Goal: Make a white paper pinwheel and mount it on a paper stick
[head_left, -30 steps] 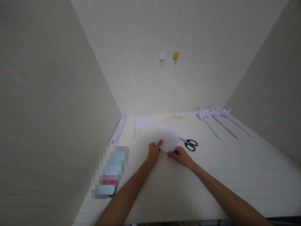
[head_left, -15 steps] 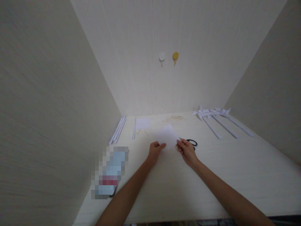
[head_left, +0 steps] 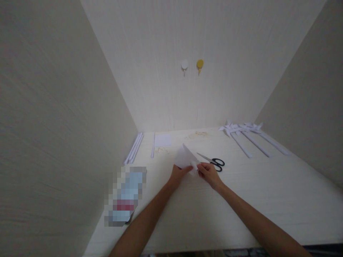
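Note:
Both hands grip a white sheet of paper (head_left: 182, 157) above the middle of the table. Its right side is bent over toward the left, and its far tip points away from me. My left hand (head_left: 179, 175) pinches the near edge, thumb on top. My right hand (head_left: 210, 175) pinches the right corner between thumb and fingers, very close to the left thumb. Just beyond the right hand lie scissors (head_left: 218, 162) with black handles, blades pointing to the far left. The fingers under the paper are partly hidden.
Rolled paper sticks (head_left: 134, 148) lie by the left wall, with a single stick (head_left: 152, 144) and a square paper (head_left: 163, 140) beside them. Paper pinwheels (head_left: 239, 128) on sticks lie far right. Thin tan strands (head_left: 199, 134) sit at the back. A blurred-out phone-like object (head_left: 128, 196) lies left.
The paper was flat and is now bent over at its right side. My right hand has moved left toward the left hand, uncovering the scissors' blades.

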